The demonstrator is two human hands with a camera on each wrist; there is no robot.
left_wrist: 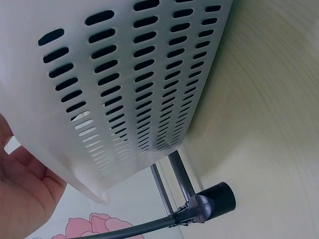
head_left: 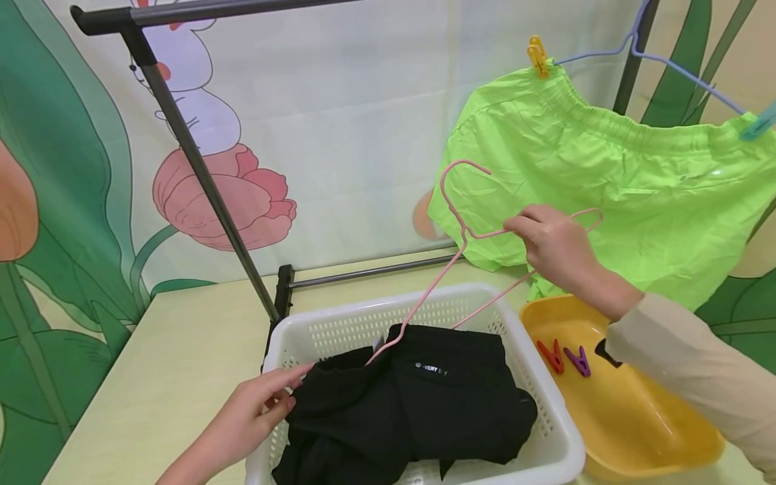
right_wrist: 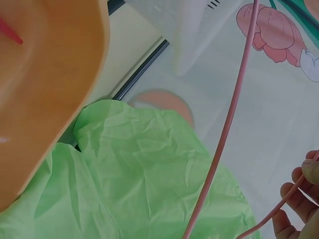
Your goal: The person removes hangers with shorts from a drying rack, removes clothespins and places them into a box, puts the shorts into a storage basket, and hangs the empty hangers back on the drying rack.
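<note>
My right hand (head_left: 554,246) pinches a pink hanger (head_left: 433,286) by one shoulder, its hook pointing up. The hanger's other end reaches down into the waistband of a black garment (head_left: 461,397) with small white lettering. At the left end of that waistband, my left hand (head_left: 239,417) holds the fabric edge between thumb and fingers. The garment lies bunched in a white perforated basket (head_left: 560,424). In the right wrist view, fingers (right_wrist: 294,199) curl round the pink wire (right_wrist: 219,144). The left wrist view shows the left hand (left_wrist: 27,184) beside the basket's rim (left_wrist: 75,184).
Bright green shorts (head_left: 582,155) hang from a blue hanger (head_left: 685,67), with a yellow clip (head_left: 537,56) and a teal clip (head_left: 759,122). A yellow tub (head_left: 655,431) at right contains red (head_left: 550,356) and purple clothespins (head_left: 578,362). A dark rack (head_left: 200,162) stands behind the basket.
</note>
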